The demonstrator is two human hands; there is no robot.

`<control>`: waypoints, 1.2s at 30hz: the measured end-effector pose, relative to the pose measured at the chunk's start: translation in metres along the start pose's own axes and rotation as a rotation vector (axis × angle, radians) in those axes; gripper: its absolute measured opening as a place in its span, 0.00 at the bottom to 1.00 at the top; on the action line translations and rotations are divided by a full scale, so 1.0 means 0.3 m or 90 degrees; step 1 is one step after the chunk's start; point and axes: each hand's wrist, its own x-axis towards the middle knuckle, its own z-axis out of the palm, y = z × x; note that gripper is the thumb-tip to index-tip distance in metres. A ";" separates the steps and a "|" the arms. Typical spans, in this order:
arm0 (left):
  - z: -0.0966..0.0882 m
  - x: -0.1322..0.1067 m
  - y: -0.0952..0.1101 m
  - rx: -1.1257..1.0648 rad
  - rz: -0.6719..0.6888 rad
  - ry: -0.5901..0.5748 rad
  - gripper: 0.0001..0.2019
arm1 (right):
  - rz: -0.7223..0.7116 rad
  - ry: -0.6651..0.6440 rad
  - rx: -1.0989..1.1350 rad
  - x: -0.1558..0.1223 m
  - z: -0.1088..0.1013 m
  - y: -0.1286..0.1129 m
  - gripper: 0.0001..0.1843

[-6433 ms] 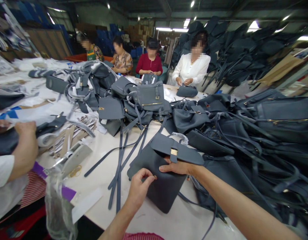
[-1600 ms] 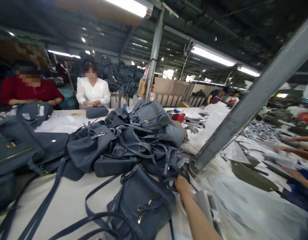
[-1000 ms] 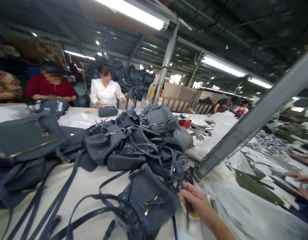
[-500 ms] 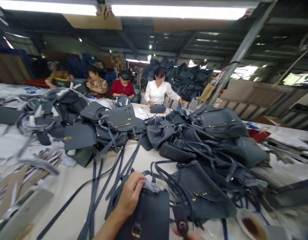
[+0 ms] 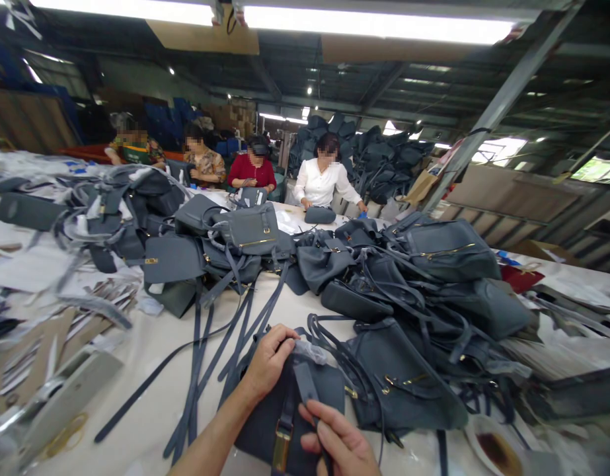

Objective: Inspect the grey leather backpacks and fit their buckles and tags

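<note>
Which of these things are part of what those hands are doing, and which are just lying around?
Apparently in use:
dark bag, top gripped by left hand
dark strap, held by right hand

Apparently just lying about, untouched by these hands:
brown strips
yellow bands
brown-stained dish
red object

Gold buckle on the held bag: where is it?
Head view, bottom centre: the gold buckle is on the bag, just left of the right hand.
</note>
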 end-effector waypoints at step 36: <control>0.084 -0.146 0.017 -0.389 -0.425 0.006 0.17 | -0.062 -0.161 -0.094 0.115 0.058 -0.181 0.21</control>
